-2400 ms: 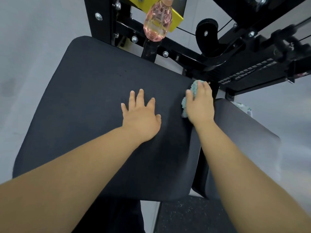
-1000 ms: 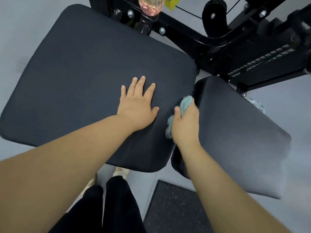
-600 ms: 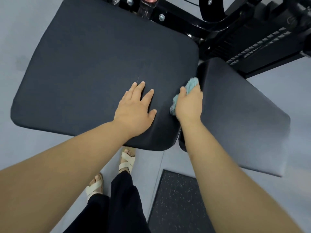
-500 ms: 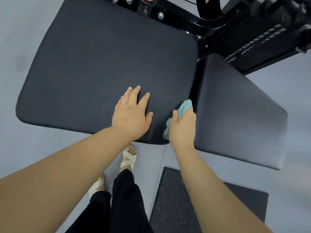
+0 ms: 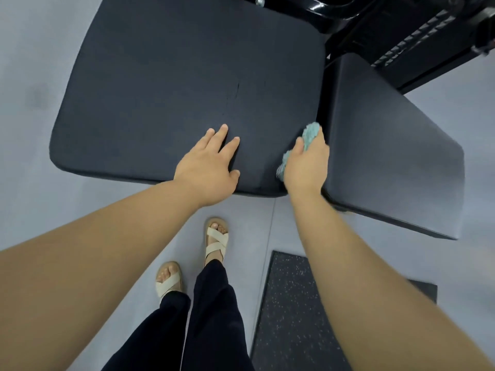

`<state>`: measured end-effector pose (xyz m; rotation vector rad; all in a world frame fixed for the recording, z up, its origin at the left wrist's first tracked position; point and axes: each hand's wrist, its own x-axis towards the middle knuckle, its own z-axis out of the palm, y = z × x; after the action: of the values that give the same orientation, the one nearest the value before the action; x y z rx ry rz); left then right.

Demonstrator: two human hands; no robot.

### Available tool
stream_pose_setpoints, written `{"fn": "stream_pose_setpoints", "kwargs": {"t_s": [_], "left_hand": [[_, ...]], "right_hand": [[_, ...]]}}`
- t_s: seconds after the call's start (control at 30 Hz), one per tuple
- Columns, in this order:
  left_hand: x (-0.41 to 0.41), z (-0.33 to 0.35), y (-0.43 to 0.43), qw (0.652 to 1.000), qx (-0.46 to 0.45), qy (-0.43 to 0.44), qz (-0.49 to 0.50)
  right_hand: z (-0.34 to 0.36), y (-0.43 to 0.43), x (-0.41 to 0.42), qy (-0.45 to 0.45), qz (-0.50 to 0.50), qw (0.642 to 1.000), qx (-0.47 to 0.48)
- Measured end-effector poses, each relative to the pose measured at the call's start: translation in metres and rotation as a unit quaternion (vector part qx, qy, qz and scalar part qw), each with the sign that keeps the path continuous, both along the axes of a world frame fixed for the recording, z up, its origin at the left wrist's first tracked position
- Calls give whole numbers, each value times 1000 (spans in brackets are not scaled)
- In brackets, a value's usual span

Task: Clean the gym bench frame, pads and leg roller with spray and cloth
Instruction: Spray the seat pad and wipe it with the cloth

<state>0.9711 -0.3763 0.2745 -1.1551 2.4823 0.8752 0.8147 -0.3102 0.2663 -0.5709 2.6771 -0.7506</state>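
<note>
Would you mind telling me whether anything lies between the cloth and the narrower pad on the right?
Nothing visible does. The right hand grips the teal cloth at the gap beside the narrower pad; the left hand rests on the wide pad.

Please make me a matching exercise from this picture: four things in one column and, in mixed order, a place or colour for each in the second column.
Things
1. left hand
2. cloth
3. sandals
4. mat

Descriptions
A. dark with pale speckles, lying on the floor
B. flat on the large pad
C. cream, with crossed straps
D. teal, gripped by the right hand

Pairs: 1-B, 2-D, 3-C, 4-A
</note>
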Motion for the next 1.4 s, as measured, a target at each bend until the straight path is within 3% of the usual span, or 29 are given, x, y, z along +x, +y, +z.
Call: {"fn": "stream_pose_setpoints", "kwargs": {"t_s": [0.17, 0.33, 0.43, 0.57, 0.73, 0.9, 0.97, 1.07, 1.17, 1.27, 1.33, 1.4], "left_hand": [[3, 3, 0, 999, -2, -22, -24], [2, 3, -1, 998, 0, -46, -34], [0, 1, 0, 998, 2, -49, -31], [0, 1, 4, 999, 0, -46, -24], [4, -9, 9, 1000, -2, 7, -10], [9, -15, 13, 997, -1, 71, 16], [12, -14, 18, 995, 3, 95, 36], [18, -14, 34, 984, 11, 154, 93], [26, -10, 50, 947, 31, 243, 209], [32, 3, 70, 889, 65, 285, 352], [29, 9, 84, 860, 93, 296, 405], [28, 10, 97, 844, 90, 306, 431]], "right_hand": [[-3, 47, 44, -15, 4, 999, -28], [6, 3, 7, 32, 38, 998, 37], [8, -17, -14, -2, 15, 999, 46], [-2, 10, 2, -46, -49, 998, -10], [-15, 64, 58, -102, -91, 986, -100], [-16, 33, 35, -126, -193, 964, -131], [-15, 35, 46, -122, -188, 966, -129], [-4, 63, 85, -153, -140, 967, -149], [8, 89, 96, -184, -83, 969, -142], [28, 93, 89, -49, 140, 971, -188], [21, 78, 63, 93, 305, 929, -189], [6, 52, 37, 189, 414, 885, -102]]}}
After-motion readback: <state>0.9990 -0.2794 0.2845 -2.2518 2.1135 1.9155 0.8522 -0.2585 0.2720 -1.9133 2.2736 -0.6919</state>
